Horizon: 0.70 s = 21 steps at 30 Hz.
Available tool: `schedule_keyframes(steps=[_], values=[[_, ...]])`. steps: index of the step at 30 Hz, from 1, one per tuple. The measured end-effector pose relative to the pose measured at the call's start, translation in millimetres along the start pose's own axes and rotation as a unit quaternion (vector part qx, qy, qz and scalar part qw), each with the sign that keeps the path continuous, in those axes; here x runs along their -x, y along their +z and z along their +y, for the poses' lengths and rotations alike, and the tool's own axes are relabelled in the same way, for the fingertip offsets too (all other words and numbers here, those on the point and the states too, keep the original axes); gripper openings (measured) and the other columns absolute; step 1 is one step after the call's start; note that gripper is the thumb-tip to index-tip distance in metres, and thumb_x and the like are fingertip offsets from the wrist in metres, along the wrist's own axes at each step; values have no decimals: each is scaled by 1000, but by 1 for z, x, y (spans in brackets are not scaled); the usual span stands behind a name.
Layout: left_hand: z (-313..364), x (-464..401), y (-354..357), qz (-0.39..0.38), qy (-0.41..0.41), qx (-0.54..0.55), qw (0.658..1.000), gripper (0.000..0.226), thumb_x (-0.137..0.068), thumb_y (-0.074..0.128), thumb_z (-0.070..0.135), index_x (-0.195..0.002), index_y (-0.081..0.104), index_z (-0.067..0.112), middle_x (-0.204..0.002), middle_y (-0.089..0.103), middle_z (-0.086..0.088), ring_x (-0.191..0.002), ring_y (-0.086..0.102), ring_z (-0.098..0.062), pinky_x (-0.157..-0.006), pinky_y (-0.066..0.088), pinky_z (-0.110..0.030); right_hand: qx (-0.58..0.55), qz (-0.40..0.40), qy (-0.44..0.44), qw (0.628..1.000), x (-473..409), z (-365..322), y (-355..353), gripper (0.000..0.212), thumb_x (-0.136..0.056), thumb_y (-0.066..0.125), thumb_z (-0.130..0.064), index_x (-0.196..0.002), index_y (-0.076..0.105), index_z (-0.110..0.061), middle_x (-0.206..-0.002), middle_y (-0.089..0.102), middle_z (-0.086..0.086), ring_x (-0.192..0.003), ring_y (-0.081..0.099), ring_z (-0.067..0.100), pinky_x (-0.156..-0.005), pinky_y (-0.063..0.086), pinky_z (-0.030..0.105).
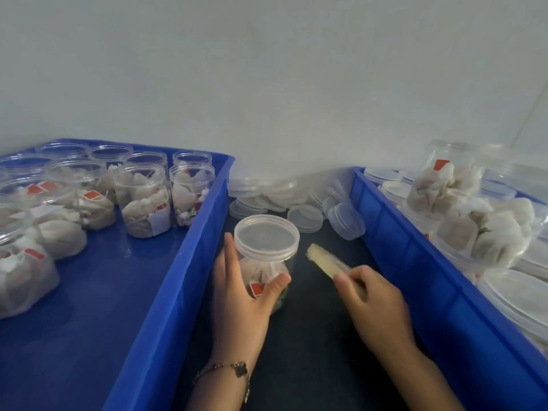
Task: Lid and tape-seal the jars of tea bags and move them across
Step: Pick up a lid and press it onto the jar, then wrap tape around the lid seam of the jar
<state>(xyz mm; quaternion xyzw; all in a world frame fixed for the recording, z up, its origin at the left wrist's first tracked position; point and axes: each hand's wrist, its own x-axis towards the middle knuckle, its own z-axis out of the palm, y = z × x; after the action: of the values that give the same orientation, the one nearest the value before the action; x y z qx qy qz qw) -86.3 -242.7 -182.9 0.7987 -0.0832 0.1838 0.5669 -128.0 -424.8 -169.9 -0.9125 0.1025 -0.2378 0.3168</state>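
A dark worktop [314,336] runs between two blue plastic crates: left crate [166,292], right crate [430,292]. A plain pale wall [267,69] stands behind both crates.

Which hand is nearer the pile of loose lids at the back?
Left. The left hand grips the lidded jar just in front of the loose lids; the right hand sits further back, pinching a tape strip.

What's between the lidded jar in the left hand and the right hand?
In the head view, a strip of tape held by the right hand reaches toward the lidded jar; beyond its tip, only bare dark tabletop.
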Motion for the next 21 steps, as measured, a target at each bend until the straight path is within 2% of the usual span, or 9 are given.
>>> schedule_keyframes(steps=[2,3,5,7,9,11,16,18,21], values=[[12,7,-1,20,-20,-45,999,111,-59,42,87,-141,-13,37,-153,15,-4,-138,22,-22,-108,22,-33,-111,110,16,988,2,-3,-10,58,-80,38,-69,-60,58,-18,-54,55,-1,-51,52,8,-52,45,37],[19,11,-2,52,3,-58,997,113,-62,36,90,-146,-7,29,-151,19,-12,-135,27,-29,-109,23,-39,-154,160,15,975,3,-4,-15,63,-82,37,-66,-53,57,-14,-50,54,2,-47,50,10,-50,42,36],[31,17,-1,120,135,-62,981,94,-79,41,75,-144,24,9,-134,38,-22,-109,50,-37,-96,38,-44,-186,212,-7,959,5,-5,-21,59,-84,32,-55,-48,58,-18,-51,58,2,-46,52,13,-48,42,36],[41,27,4,131,270,-28,953,58,-90,48,50,-128,40,8,-118,46,-10,-83,57,-24,-78,49,-32,-175,221,-46,958,7,-9,-25,55,-88,31,-46,-49,60,-21,-52,58,3,-45,53,16,-46,45,40],[51,38,9,72,318,-2,945,43,-95,45,41,-128,47,13,-116,48,3,-80,58,-11,-76,46,-13,-157,238,-86,955,9,-12,-28,52,-91,32,-38,-51,61,-23,-46,53,5,-41,50,17,-43,45,43],[55,47,13,45,304,5,951,42,-97,43,41,-128,50,14,-114,52,8,-84,57,-3,-77,43,-8,-140,249,-100,953,10,-14,-30,50,-92,32,-37,-53,61,-24,-42,50,2,-39,49,16,-42,45,44],[55,48,12,64,146,60,985,42,-82,51,54,-115,57,29,-105,52,25,-85,56,-3,-70,46,-12,-76,232,-120,962,13,-17,-25,59,-90,28,-37,-50,64,-13,-38,47,-2,-37,47,17,-41,44,41],[53,46,11,42,114,53,991,41,-75,57,67,-106,56,39,-100,53,25,-88,55,-4,-70,45,-12,-41,243,-155,957,13,-20,-25,59,-91,30,-31,-48,63,-8,-37,45,-2,-33,44,17,-36,41,38],[51,42,11,25,95,72,993,44,-62,59,68,-95,59,40,-93,58,20,-90,56,-1,-71,45,-11,-20,252,-193,948,13,-21,-24,57,-91,33,-24,-45,60,-4,-36,44,2,-31,41,20,-32,37,36]])
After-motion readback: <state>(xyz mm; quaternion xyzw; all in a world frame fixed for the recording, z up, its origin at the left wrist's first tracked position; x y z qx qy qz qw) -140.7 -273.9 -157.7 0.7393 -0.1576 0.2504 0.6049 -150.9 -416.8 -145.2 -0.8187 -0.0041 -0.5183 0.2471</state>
